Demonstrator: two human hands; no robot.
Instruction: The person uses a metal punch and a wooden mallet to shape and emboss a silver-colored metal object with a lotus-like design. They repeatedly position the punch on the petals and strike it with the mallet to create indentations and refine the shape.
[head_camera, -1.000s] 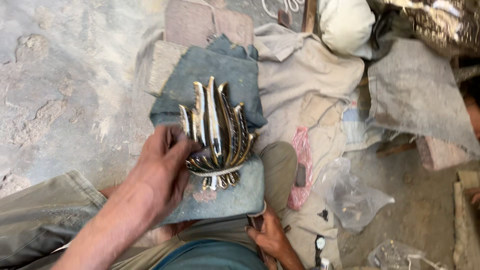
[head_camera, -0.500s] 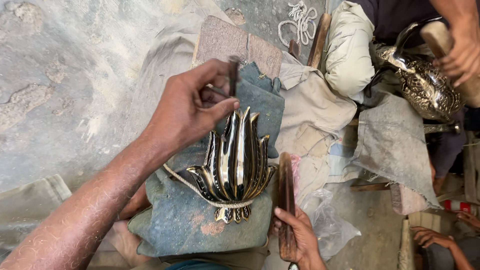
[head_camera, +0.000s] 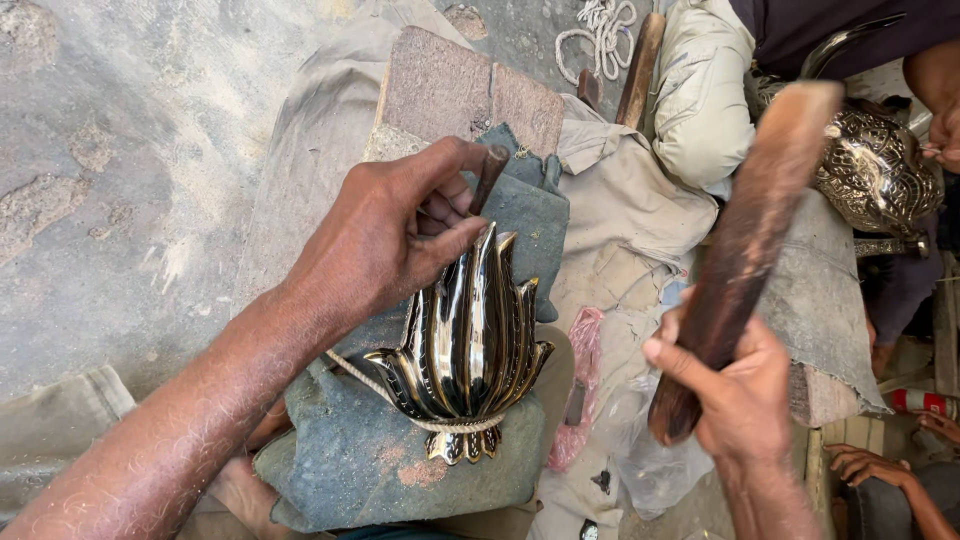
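Rough grey concrete floor (head_camera: 130, 150) carries a worn grey-green cloth pad (head_camera: 370, 460) bearing a polished, ribbed, flame-shaped brass casting (head_camera: 465, 350) looped by cord (head_camera: 400, 405), where the left hand (head_camera: 385, 235) pinches a slim dark punch (head_camera: 488, 178) and the right hand (head_camera: 735, 385) grips a wooden mallet (head_camera: 750, 220).

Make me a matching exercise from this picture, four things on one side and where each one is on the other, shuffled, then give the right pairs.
Things:
1. wooden stick
2. thin punch
3. white rope
4. brass flame ornament

Places:
A. pinched in the left hand, tip at the ornament's top
B. coiled on the ground at the top
C. lying on the grey cloth pad, a cord across its base
D. gripped in the right hand, raised

Pairs: 1-D, 2-A, 3-B, 4-C
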